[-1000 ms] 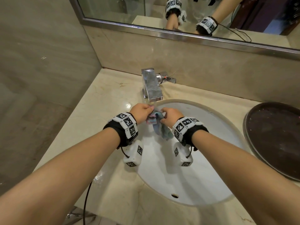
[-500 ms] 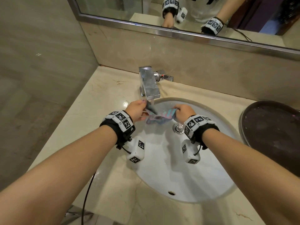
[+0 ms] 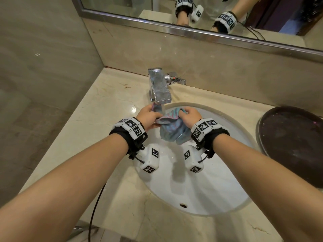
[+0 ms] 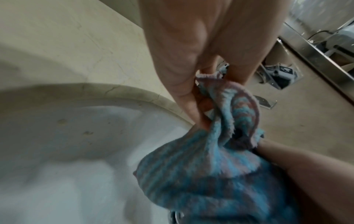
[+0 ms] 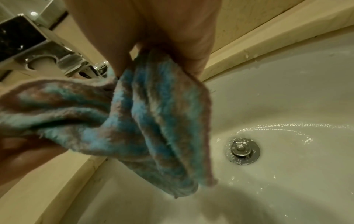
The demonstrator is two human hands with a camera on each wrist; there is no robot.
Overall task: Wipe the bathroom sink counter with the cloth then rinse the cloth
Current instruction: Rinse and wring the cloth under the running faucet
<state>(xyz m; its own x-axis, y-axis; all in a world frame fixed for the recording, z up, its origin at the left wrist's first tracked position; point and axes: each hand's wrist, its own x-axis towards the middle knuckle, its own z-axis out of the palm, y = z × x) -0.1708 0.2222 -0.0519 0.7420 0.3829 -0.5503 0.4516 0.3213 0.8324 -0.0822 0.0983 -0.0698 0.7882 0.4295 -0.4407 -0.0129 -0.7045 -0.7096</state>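
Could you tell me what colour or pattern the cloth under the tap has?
The cloth is fuzzy, striped in light blue and pinkish-mauve; the right wrist view shows it best.

— Where do you look from?
— Your head view looks steeply down on the sink (image 3: pixel 201 189) and faucet (image 3: pixel 160 88).
— And your wrists?
— Both sit close beneath the palms, facing along the fingers; all three share the cloth (image 4: pixel 210 174).
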